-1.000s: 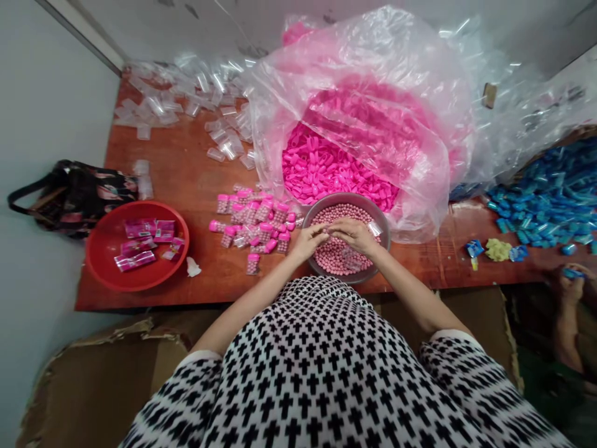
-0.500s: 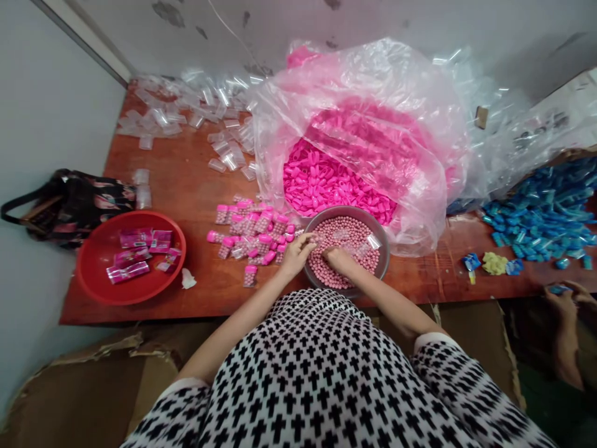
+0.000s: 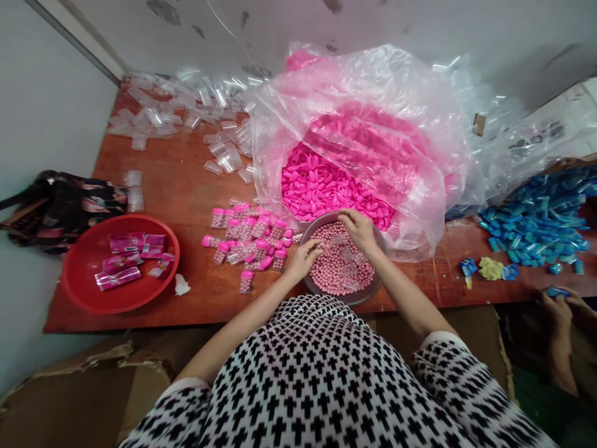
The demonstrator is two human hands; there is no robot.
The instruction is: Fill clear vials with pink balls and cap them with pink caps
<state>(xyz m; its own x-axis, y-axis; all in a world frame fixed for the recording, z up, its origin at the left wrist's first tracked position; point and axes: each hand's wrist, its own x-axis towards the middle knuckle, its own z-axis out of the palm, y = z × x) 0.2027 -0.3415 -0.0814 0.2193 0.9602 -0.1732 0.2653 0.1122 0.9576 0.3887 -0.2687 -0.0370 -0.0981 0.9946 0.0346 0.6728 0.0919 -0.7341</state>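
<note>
"What's different?"
"My right hand is up out of the pink beads, at the far edge of their grey bowl, fingers bent; I can't tell what they pinch. My left hand stays by the left edge, fingertips drawn together, their hold unclear."
"Around you?"
"A reddish-brown table, a patchy grey wall behind."
</note>
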